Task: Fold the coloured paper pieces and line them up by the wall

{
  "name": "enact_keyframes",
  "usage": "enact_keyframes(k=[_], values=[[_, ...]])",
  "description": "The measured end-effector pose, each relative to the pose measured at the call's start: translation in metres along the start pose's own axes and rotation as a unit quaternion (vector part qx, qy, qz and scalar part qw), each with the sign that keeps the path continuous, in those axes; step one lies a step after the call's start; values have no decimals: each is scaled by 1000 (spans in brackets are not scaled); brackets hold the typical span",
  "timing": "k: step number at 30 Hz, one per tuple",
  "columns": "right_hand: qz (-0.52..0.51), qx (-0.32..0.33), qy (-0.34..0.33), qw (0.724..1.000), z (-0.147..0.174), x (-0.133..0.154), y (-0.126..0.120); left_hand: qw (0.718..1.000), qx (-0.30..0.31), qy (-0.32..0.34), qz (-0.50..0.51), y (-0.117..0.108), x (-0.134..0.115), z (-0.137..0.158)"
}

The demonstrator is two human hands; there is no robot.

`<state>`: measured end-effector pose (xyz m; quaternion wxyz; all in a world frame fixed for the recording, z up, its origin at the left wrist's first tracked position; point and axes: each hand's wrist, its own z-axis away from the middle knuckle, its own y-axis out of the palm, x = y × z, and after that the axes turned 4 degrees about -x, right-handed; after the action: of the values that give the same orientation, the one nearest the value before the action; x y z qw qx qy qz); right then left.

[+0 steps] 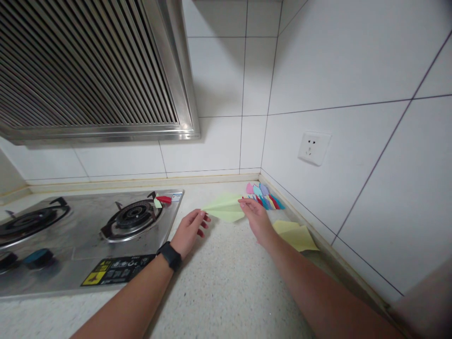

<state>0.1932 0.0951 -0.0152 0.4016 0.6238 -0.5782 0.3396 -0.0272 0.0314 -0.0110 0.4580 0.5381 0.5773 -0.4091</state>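
A pale green sheet of paper [226, 209] with creases across it is stretched between my two hands, just over the counter. My left hand [190, 230], with a black watch on its wrist, pinches the sheet's left corner between thumb and fingers. At the opposite corner, my right hand [257, 219] pinches the paper with thumb and forefinger. Behind my right hand lies a group of small folded paper pieces [266, 200] in pink, blue, red and yellow. Yellow paper [295, 235] lies right of my right wrist, partly covered by the forearm.
A steel gas stove [88, 249] with two burners fills the left side. Small red and pale green folded papers [162, 200] rest at its right burner. A range hood [190, 103] hangs above. A tiled wall with a socket [314, 148] bounds the counter [226, 282] on the right.
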Motion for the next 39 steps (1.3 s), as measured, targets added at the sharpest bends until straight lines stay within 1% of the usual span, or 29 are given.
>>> enact_keyframes(k=[6, 10, 15, 19, 23, 29, 31, 32, 36, 39], values=[[-10, 11, 6, 1000, 0, -1, 0, 1000, -26, 10, -7, -2, 3, -3], [-5, 7, 3, 1000, 0, -1, -1, 999, -28, 17, -17, -2, 2, -3], [-10, 8, 14, 1000, 0, -1, -1, 1000, -27, 4, -1, -1, 1, -1], [6, -3, 9, 1000, -2, -6, -2, 999, -23, -5, 22, -1, 0, -1], [24, -14, 1, 1000, -5, -8, -4, 1000, -20, 0, 18, 1, -1, -1], [19, -36, -9, 999, -8, -1, -5, 1000, -14, 11, 10, 2, -2, 2], [-2, -53, 11, 999, -8, 2, -6, 1000, -13, 9, 14, 2, -2, 2], [-32, -57, 34, 997, -8, 3, -6, 1000, -11, 8, 14, 1, -2, 1], [-176, -12, 136, 975, -6, 8, -5, 1000, 2, -15, 21, -1, 0, 0], [-218, 13, 176, 960, -3, 14, -2, 999, 11, -34, 29, -2, 1, 0]])
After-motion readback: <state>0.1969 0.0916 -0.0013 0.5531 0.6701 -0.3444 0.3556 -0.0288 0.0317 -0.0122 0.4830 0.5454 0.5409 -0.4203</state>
